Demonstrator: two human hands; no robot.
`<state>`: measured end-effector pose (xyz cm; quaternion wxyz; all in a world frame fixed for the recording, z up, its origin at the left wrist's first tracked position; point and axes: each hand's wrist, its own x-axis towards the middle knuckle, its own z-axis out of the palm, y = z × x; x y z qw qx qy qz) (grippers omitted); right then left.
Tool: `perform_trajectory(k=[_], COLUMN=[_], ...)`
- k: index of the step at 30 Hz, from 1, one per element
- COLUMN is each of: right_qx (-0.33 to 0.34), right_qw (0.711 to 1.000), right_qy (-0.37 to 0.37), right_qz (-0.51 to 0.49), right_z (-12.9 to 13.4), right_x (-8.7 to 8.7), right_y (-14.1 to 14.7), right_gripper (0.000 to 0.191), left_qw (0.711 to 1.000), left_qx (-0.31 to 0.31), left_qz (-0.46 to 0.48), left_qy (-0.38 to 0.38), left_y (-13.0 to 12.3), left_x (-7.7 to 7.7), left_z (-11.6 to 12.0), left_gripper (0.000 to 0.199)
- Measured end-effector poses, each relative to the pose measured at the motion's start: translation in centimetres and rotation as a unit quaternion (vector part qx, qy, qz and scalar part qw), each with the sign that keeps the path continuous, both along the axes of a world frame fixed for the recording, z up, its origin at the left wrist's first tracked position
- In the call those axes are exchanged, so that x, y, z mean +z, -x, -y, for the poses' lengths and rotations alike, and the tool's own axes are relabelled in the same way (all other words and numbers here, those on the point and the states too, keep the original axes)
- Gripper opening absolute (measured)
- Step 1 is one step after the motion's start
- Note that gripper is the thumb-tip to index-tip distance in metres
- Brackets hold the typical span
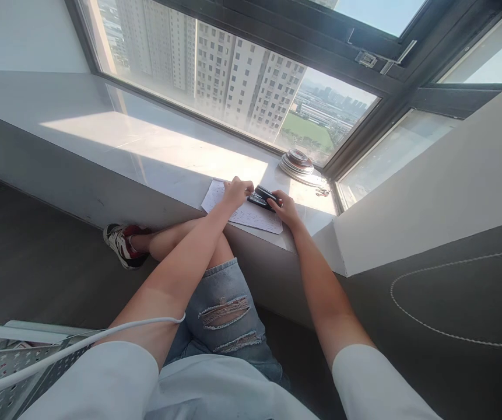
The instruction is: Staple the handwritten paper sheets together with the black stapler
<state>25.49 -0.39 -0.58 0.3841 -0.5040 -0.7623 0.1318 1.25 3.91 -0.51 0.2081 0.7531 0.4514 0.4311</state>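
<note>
Mid-frame, the black stapler [264, 200], grasped by the right hand [286, 209], was best kept steady; the left hand [235, 192]'s grip couldn't be told.

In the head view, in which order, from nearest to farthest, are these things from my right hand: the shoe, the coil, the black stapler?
1. Black stapler: held in the right hand.
2. Coil: on the sill, just beyond the hand.
3. Shoe: far left, below the sill.
</note>
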Motion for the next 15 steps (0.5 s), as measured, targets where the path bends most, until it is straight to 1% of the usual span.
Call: perform_trajectory(k=[3,8,12,15], right_qx=[-0.003,0.002,0.002,0.002], right_qw=[1.0,1.0,1.0,1.0], right_qy=[0.003,-0.004,-0.006,-0.004], right_qz=[0.002,0.002,0.003,0.002], right_z=[0.1,0.15,0.19,0.22], right_x=[0.11,0.18,0.25,0.31], right_y=[0.05,0.08,0.12,0.17], right_gripper=[0.052,0.048,0.047,0.048], left_qw=[0.999,1.0,0.999,0.998], left_qx=[0.0,-0.004,0.0,0.007], left_qz=[-0.045,-0.031,-0.051,-0.063], left_qy=[-0.003,-0.001,-0.01,-0.013], left_y=[0.02,-0.01,-0.01,0.0], left_x=[0.14,0.19,0.07,0.09], left_z=[0.01,0.05,0.07,0.07], left_gripper=[0.023,0.026,0.024,0.026])
